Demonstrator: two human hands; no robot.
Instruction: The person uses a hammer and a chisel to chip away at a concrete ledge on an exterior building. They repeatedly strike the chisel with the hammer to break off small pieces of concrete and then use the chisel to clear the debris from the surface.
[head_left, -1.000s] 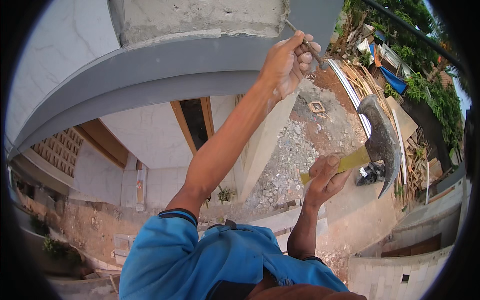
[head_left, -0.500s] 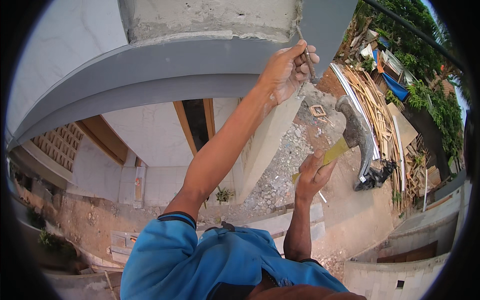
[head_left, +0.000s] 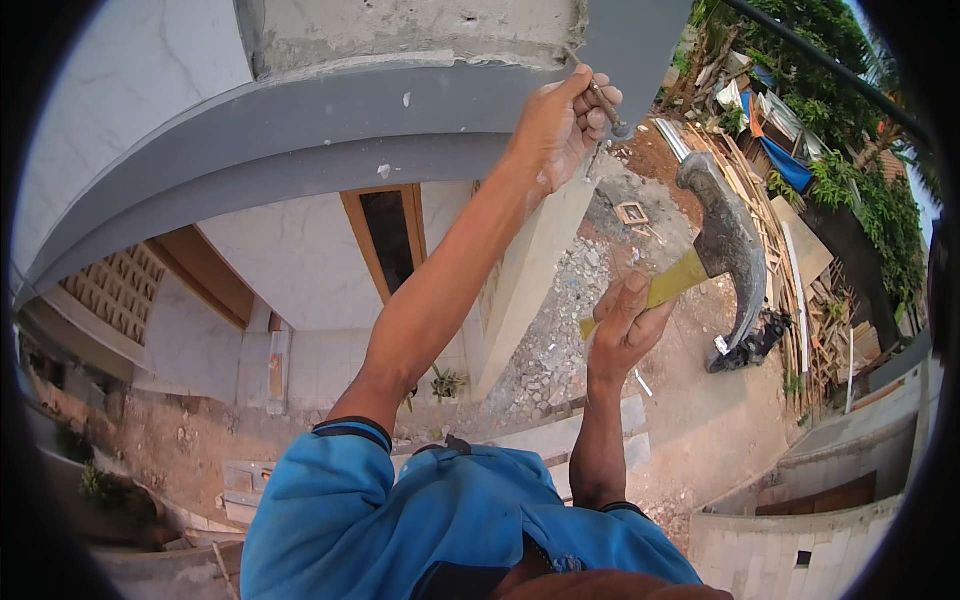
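My left hand (head_left: 558, 130), dusted with white powder, is closed around a thin metal chisel (head_left: 604, 105). The chisel's tip rests near the lower right corner of a rough concrete recess (head_left: 400, 35) above the grey-painted ledge (head_left: 310, 125). Lower and to the right, my right hand (head_left: 630, 335) grips the yellow handle of a claw hammer (head_left: 735, 245). Its worn steel head stands apart from the chisel, to its right. A few pale chips (head_left: 384, 171) show against the grey ledge.
Far below lie rubble (head_left: 560, 340) and a small wooden frame (head_left: 631, 213). Stacked timber (head_left: 775, 240) and a blue tarp (head_left: 787, 163) are at the right. A dark cable (head_left: 830, 65) crosses the upper right. Beneath the ledge is a wood-framed window (head_left: 388, 235).
The hammer has swung slightly up and right. My left hand and the chisel have shifted a little up and left, the chisel tilting more. Pale chips now show against the ledge.
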